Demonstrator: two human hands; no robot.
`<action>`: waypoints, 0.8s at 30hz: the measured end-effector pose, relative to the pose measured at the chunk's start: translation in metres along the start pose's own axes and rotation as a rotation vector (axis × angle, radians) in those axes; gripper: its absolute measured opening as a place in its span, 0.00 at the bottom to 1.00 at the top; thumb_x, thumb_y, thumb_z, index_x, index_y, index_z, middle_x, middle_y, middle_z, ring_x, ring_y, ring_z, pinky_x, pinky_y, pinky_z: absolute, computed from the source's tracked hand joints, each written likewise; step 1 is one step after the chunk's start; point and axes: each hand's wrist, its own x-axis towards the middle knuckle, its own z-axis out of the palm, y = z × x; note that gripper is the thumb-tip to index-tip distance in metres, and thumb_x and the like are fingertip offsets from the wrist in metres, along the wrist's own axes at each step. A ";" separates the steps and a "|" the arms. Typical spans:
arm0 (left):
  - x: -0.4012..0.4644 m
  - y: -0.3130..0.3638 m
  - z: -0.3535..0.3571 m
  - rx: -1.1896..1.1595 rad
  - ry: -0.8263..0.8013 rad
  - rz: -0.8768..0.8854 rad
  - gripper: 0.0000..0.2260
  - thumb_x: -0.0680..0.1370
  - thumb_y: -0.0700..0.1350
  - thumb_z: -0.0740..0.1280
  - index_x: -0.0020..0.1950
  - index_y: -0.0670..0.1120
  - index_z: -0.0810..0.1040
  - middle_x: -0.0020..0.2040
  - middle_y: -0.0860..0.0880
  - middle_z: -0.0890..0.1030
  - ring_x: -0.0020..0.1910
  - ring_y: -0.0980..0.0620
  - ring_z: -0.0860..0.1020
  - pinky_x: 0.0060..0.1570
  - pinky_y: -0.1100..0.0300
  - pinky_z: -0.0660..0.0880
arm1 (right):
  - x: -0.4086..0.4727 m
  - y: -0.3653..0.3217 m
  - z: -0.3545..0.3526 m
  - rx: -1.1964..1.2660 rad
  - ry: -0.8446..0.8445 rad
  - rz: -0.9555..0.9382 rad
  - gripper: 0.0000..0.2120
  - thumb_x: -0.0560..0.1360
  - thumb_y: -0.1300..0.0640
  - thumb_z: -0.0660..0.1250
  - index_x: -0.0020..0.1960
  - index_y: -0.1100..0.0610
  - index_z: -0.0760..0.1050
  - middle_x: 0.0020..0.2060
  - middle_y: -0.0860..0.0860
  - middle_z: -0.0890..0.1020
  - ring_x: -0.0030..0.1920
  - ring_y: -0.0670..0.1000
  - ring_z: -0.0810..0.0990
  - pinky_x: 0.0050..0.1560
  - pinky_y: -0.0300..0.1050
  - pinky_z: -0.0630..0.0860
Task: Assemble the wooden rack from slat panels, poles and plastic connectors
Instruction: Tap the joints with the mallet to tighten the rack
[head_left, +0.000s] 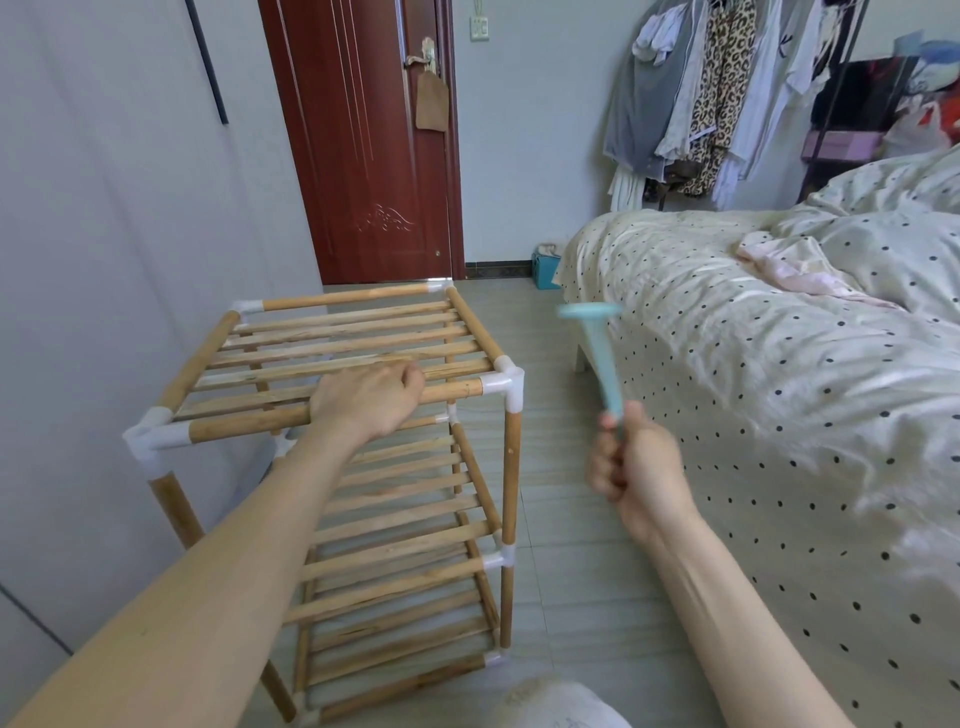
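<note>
A three-tier wooden rack (343, 358) of slat panels and poles stands on the floor by the left wall. White plastic connectors join its corners; one sits at the top front right corner (503, 385). My left hand (366, 399) grips the front pole of the top tier from above, fingers curled over it. My right hand (636, 470) holds the handle of a light blue plastic mallet (597, 349), raised in the air to the right of the rack with its head up and blurred.
A bed (753, 374) with a dotted cover fills the right side. A dark red door (374, 140) is behind the rack, a grey wall to its left. Clothes hang on a rail (717, 88) at the back right. Tiled floor (550, 519) runs between rack and bed.
</note>
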 end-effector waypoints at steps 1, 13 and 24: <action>0.000 0.000 0.000 0.000 0.001 0.004 0.23 0.81 0.52 0.41 0.64 0.51 0.72 0.59 0.46 0.78 0.44 0.50 0.69 0.42 0.55 0.65 | 0.003 -0.005 0.000 0.103 0.113 -0.052 0.17 0.82 0.56 0.46 0.36 0.54 0.61 0.17 0.44 0.59 0.16 0.43 0.54 0.19 0.29 0.51; 0.001 -0.001 0.001 0.008 0.002 0.000 0.23 0.81 0.52 0.41 0.64 0.51 0.72 0.61 0.47 0.77 0.54 0.46 0.75 0.44 0.55 0.65 | -0.006 0.026 -0.002 -0.218 -0.014 -0.030 0.14 0.83 0.55 0.51 0.40 0.57 0.65 0.19 0.44 0.61 0.17 0.43 0.58 0.17 0.34 0.55; 0.000 -0.001 0.001 -0.026 0.011 -0.001 0.22 0.81 0.50 0.42 0.64 0.51 0.72 0.55 0.49 0.78 0.45 0.51 0.68 0.41 0.56 0.64 | 0.002 0.008 -0.003 -0.092 0.110 -0.024 0.15 0.83 0.55 0.47 0.38 0.55 0.61 0.22 0.47 0.61 0.17 0.43 0.58 0.17 0.32 0.55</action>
